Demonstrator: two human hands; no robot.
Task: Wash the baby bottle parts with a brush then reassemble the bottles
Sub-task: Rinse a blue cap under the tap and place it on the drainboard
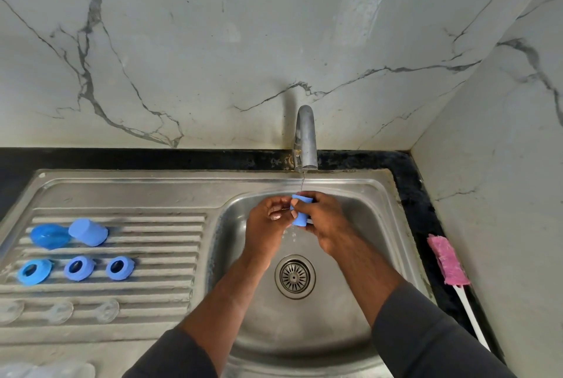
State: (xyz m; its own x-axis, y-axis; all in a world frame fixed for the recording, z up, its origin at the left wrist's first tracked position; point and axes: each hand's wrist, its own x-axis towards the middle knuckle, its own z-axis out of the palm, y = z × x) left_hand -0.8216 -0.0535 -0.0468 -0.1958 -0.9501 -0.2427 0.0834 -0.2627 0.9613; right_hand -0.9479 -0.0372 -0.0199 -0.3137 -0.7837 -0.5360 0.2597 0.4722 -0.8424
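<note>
From the head camera, I held a blue cap [301,210] over the sink [359,194], directly under the tap [305,137], where a thin stream of water [302,180] fell onto it and drops scattered below. My right hand [323,223] was curled round the cap from the right and hid most of its far side. My left hand [267,219] had its fingers bent in, with the fingertips against the cap's left edge; it seemed to pinch there, though my knuckles covered the contact. I could not tell which way the cap's opening faced. The drain [295,276] lay below my wrists, and my dark sleeves [426,335] ran out of the bottom edge. On the drainboard [170,292] to the left a second cap [88,232] lay on its side, touching a clear-blue dome [50,236]. Nearer me sat three blue rings [79,268] in a row, apart from one another. Nearer still stood three clear teats [59,312], so faint against the steel that I made out little beyond their outlines; the leftmost was cut by the frame edge. At the bottom left corner something clear and blurred, perhaps bottles [45,370], was mostly cut off. The pink brush [447,259] lay on the black counter [420,201] right of the sink, beside the marble wall [487,194], its white handle pointing toward me.
</note>
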